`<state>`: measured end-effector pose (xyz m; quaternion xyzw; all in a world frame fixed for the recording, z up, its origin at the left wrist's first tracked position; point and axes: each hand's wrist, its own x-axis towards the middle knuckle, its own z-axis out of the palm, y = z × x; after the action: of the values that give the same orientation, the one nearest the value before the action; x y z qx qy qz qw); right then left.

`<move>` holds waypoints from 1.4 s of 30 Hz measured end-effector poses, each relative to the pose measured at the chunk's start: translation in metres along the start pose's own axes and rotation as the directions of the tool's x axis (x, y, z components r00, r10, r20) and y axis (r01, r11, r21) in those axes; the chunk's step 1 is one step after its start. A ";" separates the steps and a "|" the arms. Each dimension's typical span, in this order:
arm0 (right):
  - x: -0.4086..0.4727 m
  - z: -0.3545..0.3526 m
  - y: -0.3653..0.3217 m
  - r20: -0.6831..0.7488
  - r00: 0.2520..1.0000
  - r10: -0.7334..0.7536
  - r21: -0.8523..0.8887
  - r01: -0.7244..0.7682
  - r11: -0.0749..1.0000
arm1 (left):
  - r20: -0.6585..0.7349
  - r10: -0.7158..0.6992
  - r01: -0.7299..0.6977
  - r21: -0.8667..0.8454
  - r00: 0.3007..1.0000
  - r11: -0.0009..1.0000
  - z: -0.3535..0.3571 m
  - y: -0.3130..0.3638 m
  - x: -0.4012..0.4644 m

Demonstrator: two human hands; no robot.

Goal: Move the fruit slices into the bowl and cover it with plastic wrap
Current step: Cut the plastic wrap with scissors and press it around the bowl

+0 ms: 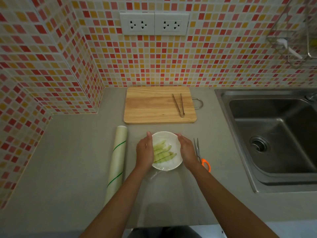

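A white bowl [164, 136] stands on the grey counter in front of me, with several pale green fruit slices [163, 152] inside. Clear plastic wrap [157, 174] lies over the bowl and bunches at its near edge. My left hand [145, 152] presses flat against the bowl's left side, and my right hand [187, 151] presses against its right side, fingers together. The roll of plastic wrap [116, 160] lies lengthwise to the left of the bowl.
A wooden cutting board [154, 105] lies behind the bowl, with metal tongs [180, 105] on its right part. Orange-handled scissors [202, 157] lie right of my right hand. A steel sink [274, 134] fills the right. Tiled walls stand behind and to the left.
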<state>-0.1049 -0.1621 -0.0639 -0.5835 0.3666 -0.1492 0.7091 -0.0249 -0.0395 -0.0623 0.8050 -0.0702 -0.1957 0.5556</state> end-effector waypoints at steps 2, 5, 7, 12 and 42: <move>0.000 -0.001 0.000 -0.002 1.000 0.002 -0.011 -0.002 1.000 | 0.026 0.053 -0.055 0.098 0.998 0.994 -0.006 0.002 0.012; 0.000 -0.001 0.001 -0.006 1.000 -0.009 -0.036 0.009 0.999 | 0.107 0.056 -0.057 0.009 0.993 0.998 -0.014 0.007 0.025; 0.000 -0.001 0.001 -0.016 0.999 -0.028 -0.051 0.027 0.998 | 0.153 0.106 -0.092 -0.102 0.983 0.991 -0.014 0.011 0.026; -0.002 0.002 0.004 -0.048 0.997 -0.066 -0.075 0.063 0.995 | 0.228 0.129 -0.099 -0.138 0.965 0.985 -0.007 0.002 0.019; -0.004 -0.014 0.000 -0.165 0.971 -0.175 -0.146 0.152 0.978 | -0.098 -0.142 0.139 -0.038 0.985 0.990 -0.015 -0.019 -0.002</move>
<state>-0.1171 -0.1701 -0.0631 -0.6418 0.3879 -0.2339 0.6188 -0.0229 -0.0191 -0.0749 0.8081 0.0175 -0.1948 0.5556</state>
